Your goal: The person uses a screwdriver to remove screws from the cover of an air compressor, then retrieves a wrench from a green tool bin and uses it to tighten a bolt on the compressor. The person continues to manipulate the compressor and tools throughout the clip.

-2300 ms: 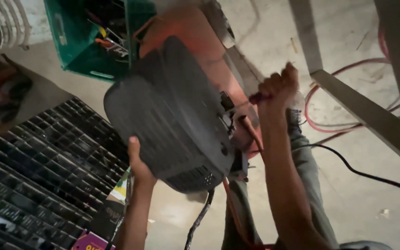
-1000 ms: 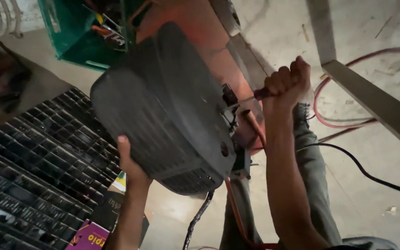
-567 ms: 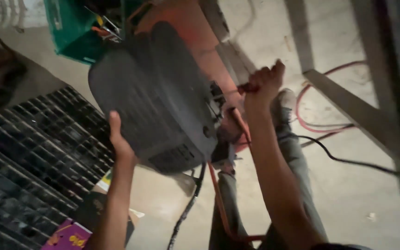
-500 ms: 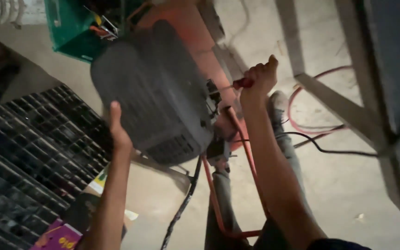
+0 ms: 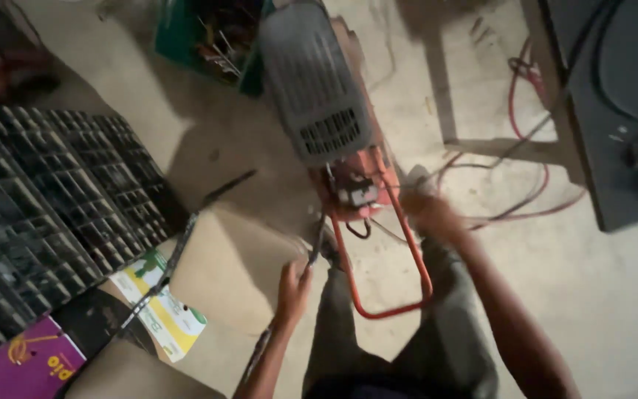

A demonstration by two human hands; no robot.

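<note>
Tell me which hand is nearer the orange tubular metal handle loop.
Right. The right hand, blurred, is beside the orange tubular metal handle loop, near its right bar; the left hand grips a dark cable left of it.

Place: a workshop or repair garage
Floor: bare, stained concrete floor [image 5: 614, 295]
Gear: orange-framed machine [image 5: 348, 162], green crate of tools [image 5: 208, 37], black compartment trays [image 5: 46, 199]
Lines: red hoses and black cables [image 5: 533, 170] trailing loose

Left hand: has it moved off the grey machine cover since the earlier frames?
Yes. The left hand has left the grey cover and now sits lower, near the orange frame's bottom loop, gripping a dark cable.
</note>
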